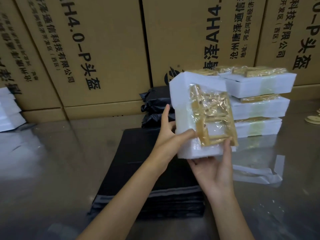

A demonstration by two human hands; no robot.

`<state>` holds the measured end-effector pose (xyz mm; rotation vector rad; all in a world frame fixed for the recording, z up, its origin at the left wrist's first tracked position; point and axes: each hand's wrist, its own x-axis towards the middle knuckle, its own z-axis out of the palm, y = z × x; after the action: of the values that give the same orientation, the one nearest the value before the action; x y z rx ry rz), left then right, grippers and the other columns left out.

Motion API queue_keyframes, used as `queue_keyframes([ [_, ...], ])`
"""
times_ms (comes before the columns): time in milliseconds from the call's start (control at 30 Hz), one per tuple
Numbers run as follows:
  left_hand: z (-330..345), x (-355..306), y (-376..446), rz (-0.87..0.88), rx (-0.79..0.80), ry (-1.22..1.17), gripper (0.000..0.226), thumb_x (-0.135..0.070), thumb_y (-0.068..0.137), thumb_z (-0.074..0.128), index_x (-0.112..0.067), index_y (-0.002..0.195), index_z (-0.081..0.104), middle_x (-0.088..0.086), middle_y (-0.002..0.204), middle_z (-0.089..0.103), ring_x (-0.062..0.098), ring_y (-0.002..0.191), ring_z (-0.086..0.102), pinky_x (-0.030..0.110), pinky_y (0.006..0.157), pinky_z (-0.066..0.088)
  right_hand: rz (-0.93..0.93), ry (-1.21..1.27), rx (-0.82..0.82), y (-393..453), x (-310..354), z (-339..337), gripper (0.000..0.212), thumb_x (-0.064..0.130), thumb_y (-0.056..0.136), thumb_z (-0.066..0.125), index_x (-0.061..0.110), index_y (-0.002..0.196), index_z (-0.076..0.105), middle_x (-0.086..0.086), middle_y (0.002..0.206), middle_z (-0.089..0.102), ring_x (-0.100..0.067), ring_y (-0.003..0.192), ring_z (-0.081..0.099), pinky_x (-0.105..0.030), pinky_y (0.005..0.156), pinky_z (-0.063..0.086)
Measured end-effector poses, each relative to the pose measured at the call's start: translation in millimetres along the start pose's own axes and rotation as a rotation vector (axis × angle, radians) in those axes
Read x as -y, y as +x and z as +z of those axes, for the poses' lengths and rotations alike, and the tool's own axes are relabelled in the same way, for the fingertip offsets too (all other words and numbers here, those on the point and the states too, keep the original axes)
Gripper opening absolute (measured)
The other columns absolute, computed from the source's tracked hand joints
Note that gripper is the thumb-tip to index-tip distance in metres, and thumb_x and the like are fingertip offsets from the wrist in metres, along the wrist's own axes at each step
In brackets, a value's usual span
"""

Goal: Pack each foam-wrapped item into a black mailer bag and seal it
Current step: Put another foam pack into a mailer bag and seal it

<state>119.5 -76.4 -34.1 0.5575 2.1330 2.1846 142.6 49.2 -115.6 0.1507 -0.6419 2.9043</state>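
Shiny metal tabletop (pixel 52 161) fills the view, reflecting the light, at a packing station backed by cardboard. Nearest the front edge, one stack of flat black mailer bags (pixel 138 161) lies at the middle of the table, grey strips showing along the near ends. Above that stack, two bare hands hold up one foam-wrapped item (pixel 187 110), tilted toward the camera, with a clear packet of gold-coloured parts (pixel 213 116) taped to its face. The left hand (pixel 168 130) grips the item's left edge, thumb pressed on the front and fingers behind. The right hand (pixel 213 170) supports the bottom edge from below, fingers reaching up onto the packet. Just right of the hands, a crumpled piece of clear plastic film (pixel 259 172) lies on the table. Behind it stands one pile of three more foam-wrapped items (pixel 258 104). Left of that pile, filled black bags (pixel 155 104) are heaped; their number cannot be told. White foam pieces (pixel 8 108) sit at the far left edge. Round tan discs (pixel 313 118) lie at the right edge. Four large cardboard boxes (pixel 97 49), printed with black lettering, wall off the back.
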Motion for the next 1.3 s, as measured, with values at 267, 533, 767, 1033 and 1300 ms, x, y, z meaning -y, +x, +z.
queue_keyframes([
  [267, -76.1, 13.8, -50.5, -0.208, 0.293, 0.449, 0.067, -0.043, 0.083, 0.078, -0.038, 0.142, 0.044, -0.012, 0.122, 0.068, 0.001, 0.114, 0.062, 0.028, 0.100, 0.047, -0.064, 0.015, -0.059, -39.1, -9.1, 5.0, 0.064, 0.053, 0.095, 0.060, 0.018, 0.148, 0.049, -0.009, 0.146, 0.056, -0.028, 0.136, 0.052, -0.051, 0.111, 0.044],
  [533, -147.2, 67.2, -71.7, -0.290, 0.399, 0.973, 0.047, -0.040, 0.093, 0.067, -0.034, 0.137, 0.051, -0.022, 0.138, 0.030, 0.004, 0.131, 0.036, 0.015, 0.098, 0.027, -0.138, 0.045, -0.154, -68.5, -21.5, 8.5, 0.063, 0.052, 0.092, 0.065, 0.020, 0.145, 0.052, -0.006, 0.143, 0.060, -0.025, 0.131, 0.058, -0.047, 0.110, 0.045],
  [767, -165.6, 76.9, -72.0, -0.059, 0.287, 1.117, 0.032, -0.023, 0.097, 0.062, -0.026, 0.129, 0.062, -0.014, 0.141, 0.049, 0.007, 0.128, 0.047, 0.014, 0.100, 0.031, -0.135, -0.066, -0.125, -76.5, -24.0, -3.0, 0.062, 0.059, 0.090, 0.066, 0.026, 0.142, 0.057, -0.006, 0.146, 0.057, -0.028, 0.135, 0.054, -0.053, 0.112, 0.040],
  [1033, -180.0, 80.6, -67.0, -0.188, 0.308, 0.820, 0.034, -0.015, 0.084, 0.072, -0.036, 0.101, 0.051, -0.015, 0.134, 0.054, 0.013, 0.122, 0.053, 0.041, 0.105, 0.043, -0.139, -0.051, -0.159, -76.0, -26.3, -4.0, 0.064, 0.058, 0.090, 0.067, 0.023, 0.142, 0.057, -0.007, 0.144, 0.058, -0.028, 0.132, 0.056, -0.047, 0.098, 0.053],
  [1300, -169.1, 96.4, -69.7, 0.051, 0.061, 0.829, 0.024, -0.015, 0.095, 0.063, -0.034, 0.091, 0.051, -0.023, 0.117, 0.067, -0.001, 0.105, 0.063, 0.036, 0.094, 0.052, -0.151, -0.056, -0.133, -74.4, -25.2, -4.5, 0.061, 0.055, 0.095, 0.062, 0.023, 0.146, 0.052, -0.008, 0.148, 0.055, -0.029, 0.136, 0.052, -0.049, 0.101, 0.051],
])
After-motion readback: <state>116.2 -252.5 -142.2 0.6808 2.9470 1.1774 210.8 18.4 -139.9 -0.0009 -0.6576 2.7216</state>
